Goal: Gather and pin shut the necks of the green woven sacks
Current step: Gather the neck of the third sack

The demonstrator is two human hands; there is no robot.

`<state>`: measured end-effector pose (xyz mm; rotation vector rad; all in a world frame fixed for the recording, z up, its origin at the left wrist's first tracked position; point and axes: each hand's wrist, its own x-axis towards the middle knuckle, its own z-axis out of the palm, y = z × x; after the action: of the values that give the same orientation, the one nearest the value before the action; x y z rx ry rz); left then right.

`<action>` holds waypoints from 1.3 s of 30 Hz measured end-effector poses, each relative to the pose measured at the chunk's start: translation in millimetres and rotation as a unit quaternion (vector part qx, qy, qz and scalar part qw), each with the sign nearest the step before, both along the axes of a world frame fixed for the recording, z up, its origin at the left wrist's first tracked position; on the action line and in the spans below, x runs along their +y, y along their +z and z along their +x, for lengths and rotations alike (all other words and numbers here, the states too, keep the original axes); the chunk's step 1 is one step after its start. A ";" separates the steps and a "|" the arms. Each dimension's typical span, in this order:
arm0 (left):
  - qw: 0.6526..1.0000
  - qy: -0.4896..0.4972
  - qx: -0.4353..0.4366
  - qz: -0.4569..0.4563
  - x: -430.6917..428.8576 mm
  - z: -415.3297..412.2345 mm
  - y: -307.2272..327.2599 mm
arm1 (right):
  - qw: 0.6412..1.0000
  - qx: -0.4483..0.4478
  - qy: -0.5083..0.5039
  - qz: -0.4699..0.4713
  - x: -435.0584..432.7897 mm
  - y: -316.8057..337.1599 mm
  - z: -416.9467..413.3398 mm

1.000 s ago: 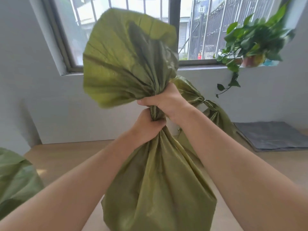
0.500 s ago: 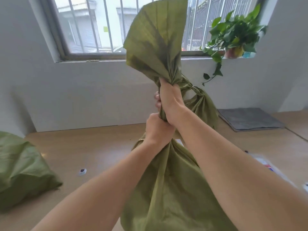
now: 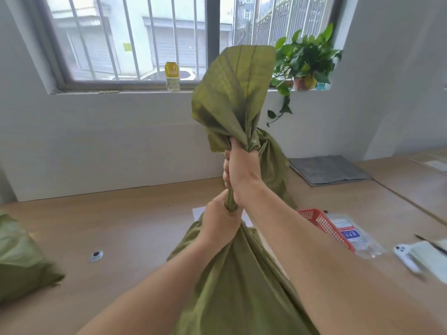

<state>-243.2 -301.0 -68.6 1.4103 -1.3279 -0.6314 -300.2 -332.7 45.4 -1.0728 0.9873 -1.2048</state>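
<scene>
A: Status on the sack?
B: Front sack (image 3: 242, 286) stands on the surface (image 3: 135, 228) right in front of me. Left grip (image 3: 219, 221) is fisted round the neck low down. Right grip (image 3: 242, 175) is fisted round it directly above, the two touching.
A: Why stacked?
B: Lower one chokes the neck so the fill stays down. Upper one bunches the slack into one rope. Loose mouth (image 3: 234, 93) fans out above it.
A: Pinned?
B: No pin or tie visible. Both grips are full, so I judge one must let go to fetch a fastener, and the neck could spring open then.
A: Others?
B: Second sack (image 3: 273, 160) is just behind, its neck hidden by this one. Third sack (image 3: 21, 259) lies well off left. Red basket (image 3: 321, 223) sits near my right forearm; I cannot tell what it holds.
</scene>
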 end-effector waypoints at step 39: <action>0.925 0.192 -0.325 0.056 -137.3 -168.8 -18.6 | 0.992 0.054 -0.111 -0.029 -113.8 -141.9 -260.4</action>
<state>-412.1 -438.3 -87.2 2.0107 -1.4589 0.0443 -560.6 -446.5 -96.5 -1.1050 1.1866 -1.3730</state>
